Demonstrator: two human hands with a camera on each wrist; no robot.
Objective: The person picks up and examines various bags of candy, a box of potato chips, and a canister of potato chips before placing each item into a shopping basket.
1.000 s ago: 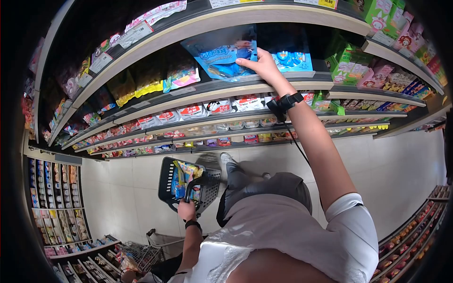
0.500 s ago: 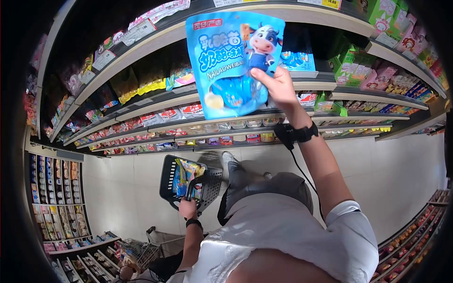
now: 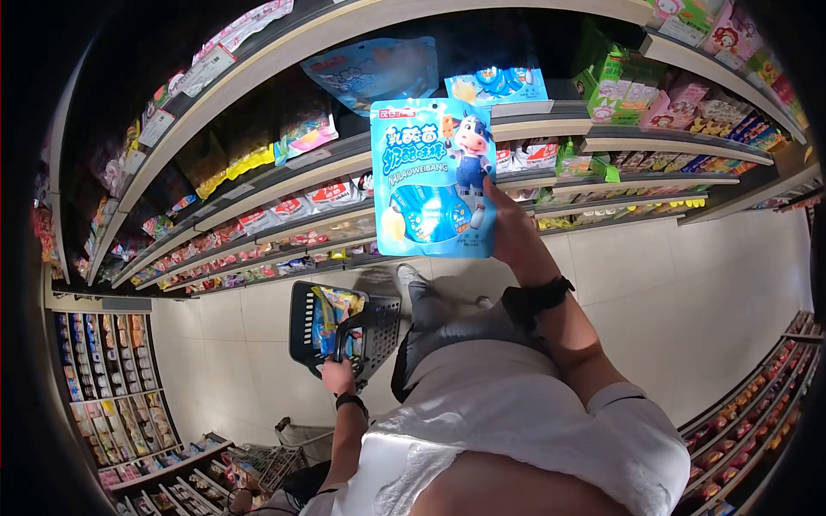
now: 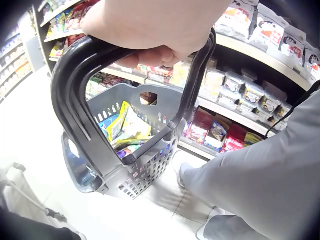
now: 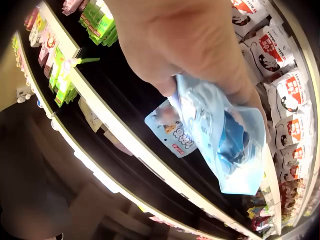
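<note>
My right hand [image 3: 514, 225] grips the lower right side of a light-blue bag of candy [image 3: 434, 185], held upright in front of the shelves. The bag's front carries a cartoon cow and a window with blue-wrapped pieces. In the right wrist view, the bag [image 5: 220, 135] hangs below the hand [image 5: 185, 45], seen from its edge. My left hand [image 3: 338, 376] holds the black handle [image 4: 75, 85] of a grey shopping basket [image 3: 383, 335] low by my legs. Inside the basket lie several yellow and blue packets [image 4: 127, 125].
Two more blue bags, one dim [image 3: 374, 73] and one brighter [image 3: 499, 82], stand on the shelf behind. Lower shelves hold white and red bags [image 5: 290, 95]. Green packages [image 3: 621, 90] stand at the right. A metal shopping cart [image 3: 271, 464] stands behind on the left.
My right hand has drawn the blue candy bag out from the shelf, then lowered it nearer to my body and turned its front upright towards me. The left hand keeps holding the basket.
</note>
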